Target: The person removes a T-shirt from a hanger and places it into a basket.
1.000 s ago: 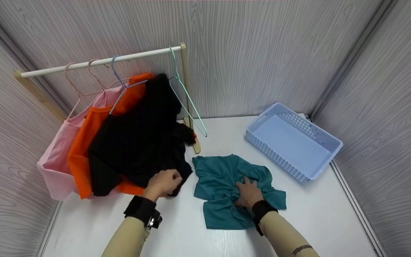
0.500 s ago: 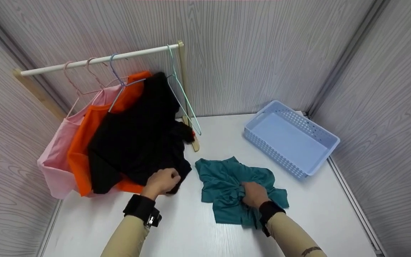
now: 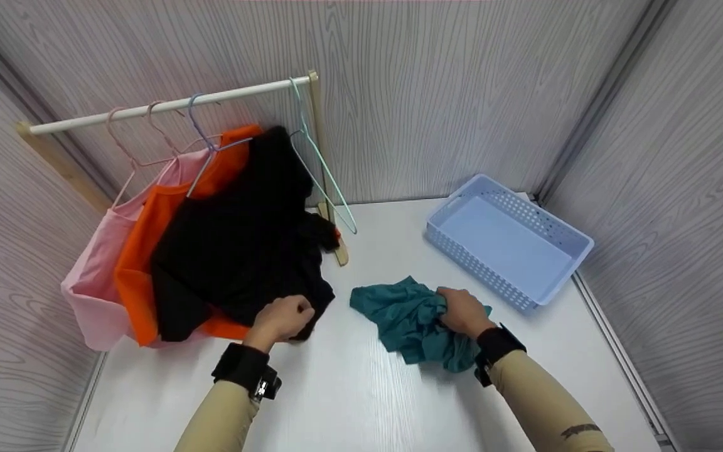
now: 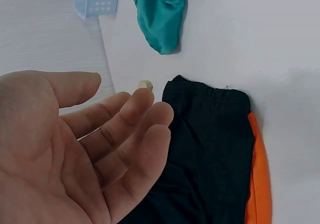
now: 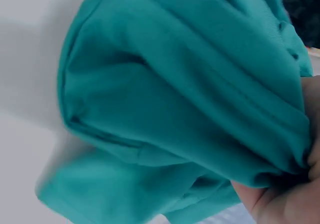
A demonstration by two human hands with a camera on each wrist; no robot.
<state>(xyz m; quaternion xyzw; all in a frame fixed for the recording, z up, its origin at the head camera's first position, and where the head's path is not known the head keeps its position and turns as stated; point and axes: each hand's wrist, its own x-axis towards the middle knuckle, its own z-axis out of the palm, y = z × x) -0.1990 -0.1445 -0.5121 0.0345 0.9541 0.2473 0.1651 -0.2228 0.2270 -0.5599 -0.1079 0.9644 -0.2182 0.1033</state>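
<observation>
My right hand [image 3: 464, 312] grips a bunched teal T-shirt [image 3: 408, 320], whose crumpled folds hang from the fist just over the white table. In the right wrist view the T-shirt [image 5: 175, 94] fills most of the picture, and the gripping hand [image 5: 285, 204] shows at the lower right edge. My left hand [image 3: 285, 318] hovers by the lower hem of a black shirt [image 3: 242, 251]. From the left wrist view, that hand [image 4: 95, 144] has loosely curled fingers and holds nothing. The black shirt hangs from a blue hanger [image 3: 201, 129].
A white-railed rack [image 3: 255, 91] stands at the back left. Orange [image 3: 132, 276] and pink [image 3: 95, 282] garments hang behind the black shirt. A bare mint-green hanger [image 3: 330, 176] is at the rail's right end. At the right sits a light blue basket [image 3: 506, 242], empty.
My right hand has closed on the spread-out teal T-shirt, bunched it up, and lifted it slightly toward the right. My left hand has stayed almost still.
</observation>
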